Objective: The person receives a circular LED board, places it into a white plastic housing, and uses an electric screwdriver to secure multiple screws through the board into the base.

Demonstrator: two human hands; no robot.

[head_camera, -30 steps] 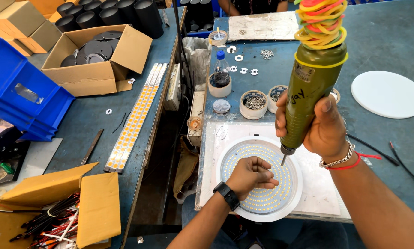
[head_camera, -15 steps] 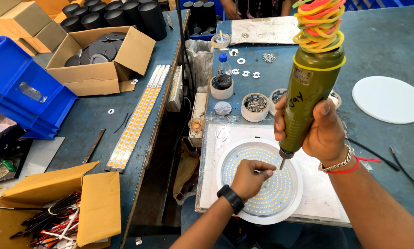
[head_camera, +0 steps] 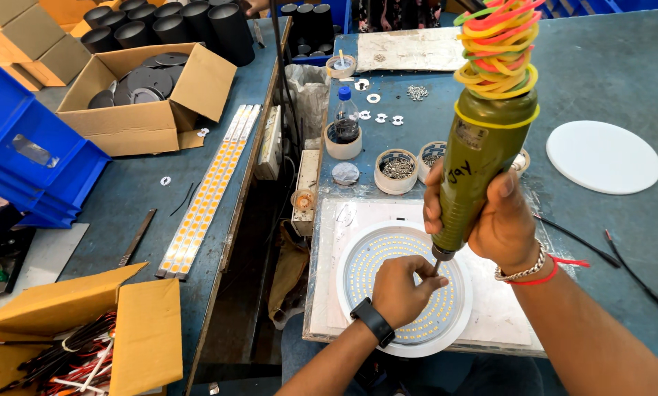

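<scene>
1. The right hand (head_camera: 501,220) is closing fully around the olive-green electric screwdriver (head_camera: 483,154), and it is holding the tool almost upright, with the long axis leaning a little to the right at the top.
2. The bit of the tool is pointing down, and it is meeting the round LED panel (head_camera: 404,290) just to the right of the left hand (head_camera: 401,288).
3. The left hand is resting on the panel with the fingers pinched together beside the bit; a small thing may be between them, but it is too small to tell. This hand is the nearer one to the bit point.
4. The panel is lying flat on a white board (head_camera: 490,315) at the near edge of the blue-grey surface (head_camera: 608,95). Its face is showing many small yellow dots inside a smooth white ring.
5. Coloured rubber bands (head_camera: 499,44) are wrapping the top of the tool.
6. Farther away, small round cups of screws (head_camera: 396,170) are standing, and a plain white disc (head_camera: 602,156) is lying to the right, well apart.
</scene>
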